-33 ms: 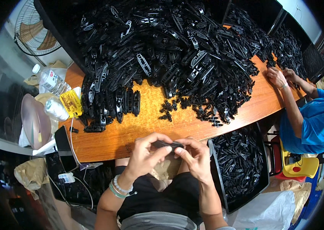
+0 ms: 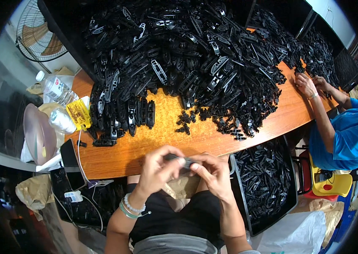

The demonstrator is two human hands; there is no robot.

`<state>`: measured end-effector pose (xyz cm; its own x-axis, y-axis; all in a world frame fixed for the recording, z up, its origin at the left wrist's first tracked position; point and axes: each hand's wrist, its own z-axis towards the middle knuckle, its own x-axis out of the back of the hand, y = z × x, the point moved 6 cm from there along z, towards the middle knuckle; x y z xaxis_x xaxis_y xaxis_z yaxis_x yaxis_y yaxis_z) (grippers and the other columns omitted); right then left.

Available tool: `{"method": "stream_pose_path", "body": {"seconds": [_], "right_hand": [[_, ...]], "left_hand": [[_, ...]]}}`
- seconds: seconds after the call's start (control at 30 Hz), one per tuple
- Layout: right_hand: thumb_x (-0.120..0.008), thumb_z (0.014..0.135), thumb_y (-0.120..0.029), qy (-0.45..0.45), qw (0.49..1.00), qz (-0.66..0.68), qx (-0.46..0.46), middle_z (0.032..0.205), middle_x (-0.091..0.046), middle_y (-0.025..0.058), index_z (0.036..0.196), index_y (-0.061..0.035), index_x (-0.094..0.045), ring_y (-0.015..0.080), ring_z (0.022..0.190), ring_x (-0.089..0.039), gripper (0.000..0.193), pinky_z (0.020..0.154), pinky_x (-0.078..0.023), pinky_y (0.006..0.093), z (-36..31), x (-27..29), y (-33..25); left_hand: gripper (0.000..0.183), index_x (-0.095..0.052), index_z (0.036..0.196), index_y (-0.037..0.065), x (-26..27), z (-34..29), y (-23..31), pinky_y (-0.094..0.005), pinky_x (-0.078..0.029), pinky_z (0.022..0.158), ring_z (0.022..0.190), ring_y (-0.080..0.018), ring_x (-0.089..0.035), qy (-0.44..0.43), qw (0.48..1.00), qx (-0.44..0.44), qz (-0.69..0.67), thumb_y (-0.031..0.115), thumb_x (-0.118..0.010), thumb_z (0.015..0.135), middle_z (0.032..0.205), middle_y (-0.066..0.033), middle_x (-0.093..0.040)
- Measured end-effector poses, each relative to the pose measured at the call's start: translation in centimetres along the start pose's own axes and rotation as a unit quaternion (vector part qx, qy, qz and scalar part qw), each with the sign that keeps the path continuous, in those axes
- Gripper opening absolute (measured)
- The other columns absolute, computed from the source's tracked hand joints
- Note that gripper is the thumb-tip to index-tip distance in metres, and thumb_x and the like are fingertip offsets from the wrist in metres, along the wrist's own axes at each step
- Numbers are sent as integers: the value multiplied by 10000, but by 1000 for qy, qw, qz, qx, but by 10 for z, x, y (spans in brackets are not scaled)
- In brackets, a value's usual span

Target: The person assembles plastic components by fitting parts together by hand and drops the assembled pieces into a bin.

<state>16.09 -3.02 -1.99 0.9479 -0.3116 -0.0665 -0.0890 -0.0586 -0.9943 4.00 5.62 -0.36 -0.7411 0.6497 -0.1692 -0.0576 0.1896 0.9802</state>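
Observation:
Just off the table's near edge, a small dark elongated plastic part [image 2: 186, 162] is between my two hands. My left hand [image 2: 158, 170] is closed round its left end, the thumb and fingertips blurred. With thumb and index finger my right hand [image 2: 213, 172] pinches the other end. Fingers cover much of the part, so its details are hidden. Beyond my hands, several small black pieces [image 2: 184, 128] lie loose on the wooden table [image 2: 115, 160]. A row of longer black clip-like parts [image 2: 131, 116] stands at the left.
A large heap of black plastic parts [image 2: 179, 51] covers the table's far side. At my right is a black bin [image 2: 268, 186] full of similar pieces. A bottle [image 2: 58, 89] and yellow card [image 2: 78, 114] sit left. A co-worker in blue [image 2: 342, 137] handles parts far right.
My left hand has shifted slightly left, its thumb and fingers moving over the part. The part has turned a little in my grip. My right hand stays almost in place.

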Motion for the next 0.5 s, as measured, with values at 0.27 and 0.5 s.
{"method": "stream_pose_path", "body": {"seconds": [0.27, 0.5], "right_hand": [[-603, 758, -57, 192, 827, -446, 282, 829, -509, 119, 875, -11, -627, 281, 806, -485, 128, 688, -395, 368, 85, -7, -31], [-641, 718, -31, 161, 796, -528, 247, 866, -539, 92, 833, -26, -622, 269, 835, -506, 117, 721, -417, 355, 99, -3, -18]], "left_hand": [[116, -529, 850, -82, 54, 59, 28, -375, -510, 529, 611, -317, -619, 251, 767, -207, 553, -18, -599, 783, 836, -209, -570], [207, -562, 851, -46, 50, 65, 10, -411, -484, 548, 643, -346, -611, 194, 733, -119, 641, 130, -647, 783, 838, -191, -568]]}}
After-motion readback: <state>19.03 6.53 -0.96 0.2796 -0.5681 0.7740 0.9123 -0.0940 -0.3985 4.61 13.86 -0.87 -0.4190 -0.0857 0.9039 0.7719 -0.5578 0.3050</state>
